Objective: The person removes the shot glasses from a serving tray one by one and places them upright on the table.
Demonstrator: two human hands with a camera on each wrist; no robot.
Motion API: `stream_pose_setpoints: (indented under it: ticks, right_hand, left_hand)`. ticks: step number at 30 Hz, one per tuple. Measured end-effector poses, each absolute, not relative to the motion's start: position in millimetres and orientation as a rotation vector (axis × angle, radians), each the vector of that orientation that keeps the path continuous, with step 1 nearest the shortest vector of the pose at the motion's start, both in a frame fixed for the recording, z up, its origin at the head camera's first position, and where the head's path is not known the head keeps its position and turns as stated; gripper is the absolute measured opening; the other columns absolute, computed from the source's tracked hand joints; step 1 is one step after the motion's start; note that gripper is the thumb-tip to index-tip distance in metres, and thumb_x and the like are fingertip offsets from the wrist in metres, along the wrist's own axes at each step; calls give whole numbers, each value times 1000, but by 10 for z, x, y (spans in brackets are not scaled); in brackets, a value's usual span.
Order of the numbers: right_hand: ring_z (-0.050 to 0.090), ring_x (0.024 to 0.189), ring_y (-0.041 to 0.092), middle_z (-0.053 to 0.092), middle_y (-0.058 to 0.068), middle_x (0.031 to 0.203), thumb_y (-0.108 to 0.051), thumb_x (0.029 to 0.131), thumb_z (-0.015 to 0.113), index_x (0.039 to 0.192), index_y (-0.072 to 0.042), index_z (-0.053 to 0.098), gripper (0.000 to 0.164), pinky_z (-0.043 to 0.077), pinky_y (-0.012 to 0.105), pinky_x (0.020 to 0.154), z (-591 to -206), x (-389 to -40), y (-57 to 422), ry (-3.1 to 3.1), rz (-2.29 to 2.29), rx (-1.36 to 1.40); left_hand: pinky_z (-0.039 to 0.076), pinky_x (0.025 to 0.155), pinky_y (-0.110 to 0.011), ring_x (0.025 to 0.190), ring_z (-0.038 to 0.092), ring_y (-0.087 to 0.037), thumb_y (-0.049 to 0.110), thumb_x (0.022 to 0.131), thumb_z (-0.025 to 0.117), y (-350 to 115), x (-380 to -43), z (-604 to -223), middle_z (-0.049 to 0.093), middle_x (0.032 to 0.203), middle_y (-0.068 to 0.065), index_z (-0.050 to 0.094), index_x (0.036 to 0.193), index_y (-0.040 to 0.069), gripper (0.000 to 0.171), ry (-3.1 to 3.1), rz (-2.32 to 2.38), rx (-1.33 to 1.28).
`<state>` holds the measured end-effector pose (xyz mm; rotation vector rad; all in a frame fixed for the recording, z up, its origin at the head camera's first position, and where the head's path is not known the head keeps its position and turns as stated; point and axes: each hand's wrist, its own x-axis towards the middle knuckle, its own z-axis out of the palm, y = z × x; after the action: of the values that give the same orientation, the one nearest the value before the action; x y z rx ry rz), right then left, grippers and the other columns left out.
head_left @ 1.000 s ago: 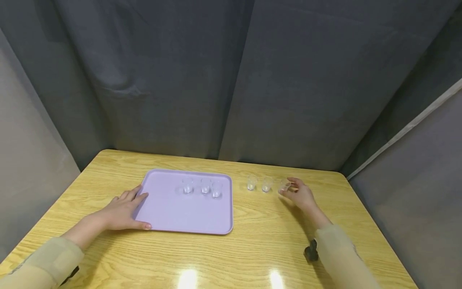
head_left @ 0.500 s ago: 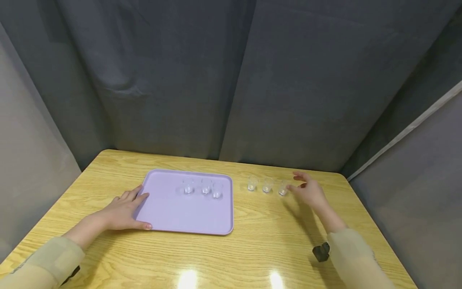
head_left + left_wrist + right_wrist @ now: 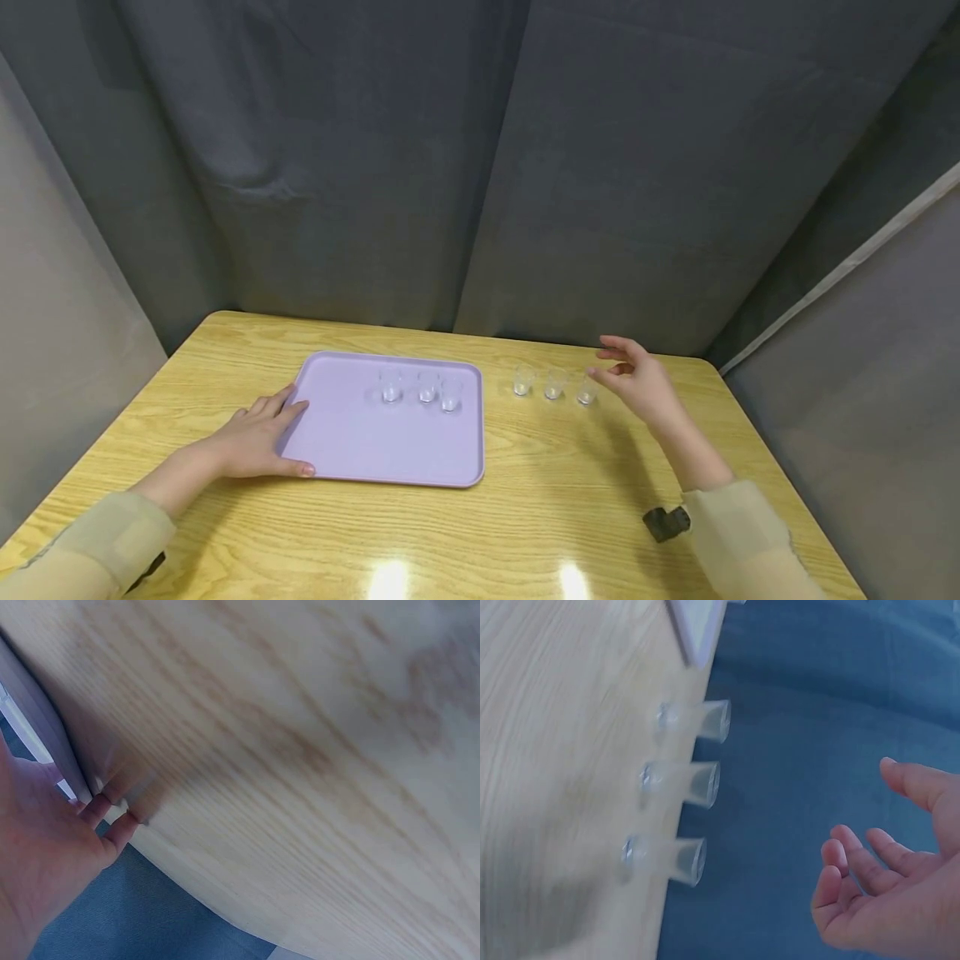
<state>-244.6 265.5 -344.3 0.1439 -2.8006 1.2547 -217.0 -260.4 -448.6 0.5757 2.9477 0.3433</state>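
Note:
My left hand (image 3: 247,442) lies with spread fingers along the left edge of a lilac tray (image 3: 375,454), thumb at its near corner. Three small clear shot glasses stand on the tray: a left one (image 3: 391,387), a middle one (image 3: 427,387) and a right one (image 3: 450,397). To the right of the tray, three more shot glasses (image 3: 522,382) (image 3: 696,720) stand upright in a row on the table. My right hand (image 3: 641,387) is raised over the rightmost glass (image 3: 667,859), fingers loosely bent and holding nothing; the right wrist view shows a gap between them.
The wooden table (image 3: 525,533) ends at the back against a dark grey curtain (image 3: 360,208). Lighter grey panels (image 3: 862,400) stand on both sides. A small black device (image 3: 666,523) sits at the right wrist.
My right hand has let go of the rightmost shot glass and lifted up off it. That glass now stands in line with the other two. The left hand and tray stay put.

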Motion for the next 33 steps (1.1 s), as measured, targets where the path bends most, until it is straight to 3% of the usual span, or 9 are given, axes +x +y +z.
stream_pose_setpoints:
  ticks: [14,26,33]
  right_hand:
    - [52,103,22,56,6,131,-30,88,68,137,-16,45,57,45,26,68,-3233,-2281,2184,-2698,1317,258]
    - [53,104,22,55,0,131,-27,84,72,133,-21,48,55,45,33,78,-3424,-2295,1774,-2631,1494,296]
    - [55,103,25,57,4,130,-20,82,74,130,-20,52,52,48,30,73,-3583,-2368,1569,-2618,1556,286]
  left_hand:
    - [24,94,-73,133,24,-49,81,67,57,-2628,-2193,-4521,15,153,-26,33,145,2,114,2955,332,576]
    - [23,94,-73,133,24,-50,79,67,58,-2620,-2200,-4522,15,153,-27,33,145,1,113,2952,355,582]
    - [24,94,-73,133,24,-50,79,67,58,-2627,-2204,-4538,15,153,-27,33,145,1,113,2954,349,579]
